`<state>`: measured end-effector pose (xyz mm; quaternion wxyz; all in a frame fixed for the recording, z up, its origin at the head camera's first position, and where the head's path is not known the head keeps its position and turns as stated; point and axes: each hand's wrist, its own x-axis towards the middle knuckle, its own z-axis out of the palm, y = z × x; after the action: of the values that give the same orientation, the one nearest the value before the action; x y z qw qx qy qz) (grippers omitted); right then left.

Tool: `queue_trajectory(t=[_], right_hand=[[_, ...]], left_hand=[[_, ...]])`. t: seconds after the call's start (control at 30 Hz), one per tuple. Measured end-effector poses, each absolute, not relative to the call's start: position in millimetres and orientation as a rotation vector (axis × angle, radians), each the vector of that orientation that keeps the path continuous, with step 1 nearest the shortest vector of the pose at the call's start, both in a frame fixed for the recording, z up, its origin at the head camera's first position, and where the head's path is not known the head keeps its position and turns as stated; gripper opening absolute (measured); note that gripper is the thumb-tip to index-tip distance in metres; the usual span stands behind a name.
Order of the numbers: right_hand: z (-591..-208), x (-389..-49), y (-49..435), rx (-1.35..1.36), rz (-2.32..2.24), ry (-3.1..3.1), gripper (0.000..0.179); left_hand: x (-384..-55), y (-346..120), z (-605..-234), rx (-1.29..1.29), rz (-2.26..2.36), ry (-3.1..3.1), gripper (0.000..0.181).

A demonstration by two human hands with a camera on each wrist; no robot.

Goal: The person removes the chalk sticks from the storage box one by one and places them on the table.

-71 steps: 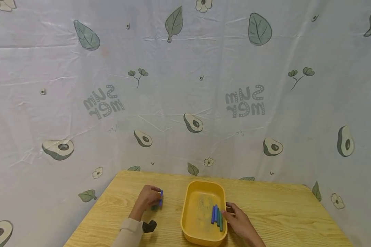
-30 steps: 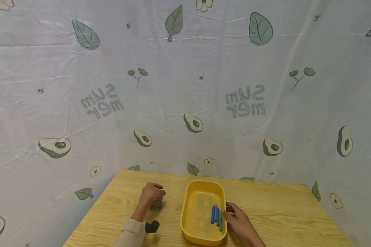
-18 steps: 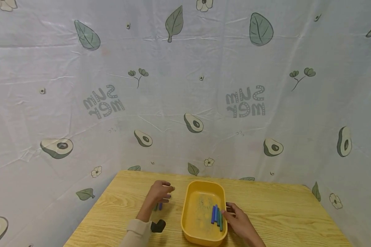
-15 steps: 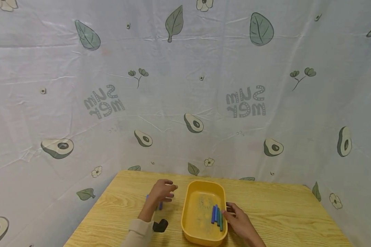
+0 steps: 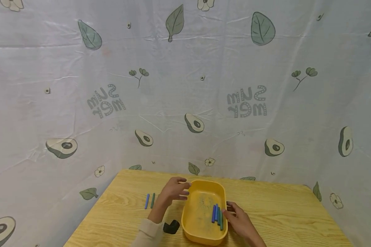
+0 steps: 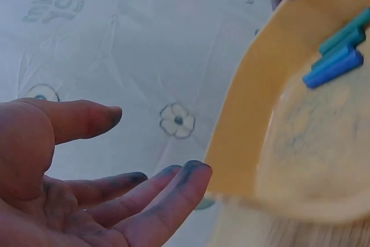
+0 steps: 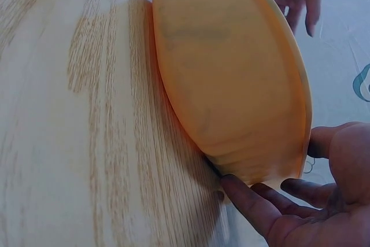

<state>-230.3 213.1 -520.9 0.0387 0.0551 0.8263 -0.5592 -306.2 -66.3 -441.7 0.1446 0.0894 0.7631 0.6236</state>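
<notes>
My left hand hovers at the left rim of a yellow plastic tray, fingers spread and holding nothing. Dark dust stains its fingertips in the left wrist view. My right hand grips the tray's right side, thumb over the rim and fingers against the outer wall. Several blue and green chalk sticks lie side by side inside the tray, near that hand. On the table, left of my left forearm, are a blue chalk stick and a green chalk stick.
The wooden table runs back to a pale printed curtain, which also hangs along both sides. A black wrist mount sticks out beside my left sleeve. Smudges of coloured dust mark the tray's floor.
My left hand has left the chalk sticks on the table and moved right to the tray's rim, uncovering the blue and green sticks. My right hand stays on the tray.
</notes>
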Motion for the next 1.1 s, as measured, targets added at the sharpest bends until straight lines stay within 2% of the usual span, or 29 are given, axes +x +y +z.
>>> queue_trajectory(t=[0.57, 0.83, 1.1], right_hand=[[-521.4, -229.3, 212.6, 0.179, -1.714, 2.536, 0.062], [-520.1, -227.1, 213.6, 0.158, -1.743, 2.539, 0.057], [-522.4, -228.5, 215.1, 0.133, -1.706, 2.579, 0.056]], left_hand=[[-298.8, -12.1, -462.2, 0.197, 1.810, 2.064, 0.069], [-293.1, 19.2, -478.6, 0.130, 1.696, 2.202, 0.059], [-286.2, 37.2, -486.4, 0.069, 1.601, 2.326, 0.041]])
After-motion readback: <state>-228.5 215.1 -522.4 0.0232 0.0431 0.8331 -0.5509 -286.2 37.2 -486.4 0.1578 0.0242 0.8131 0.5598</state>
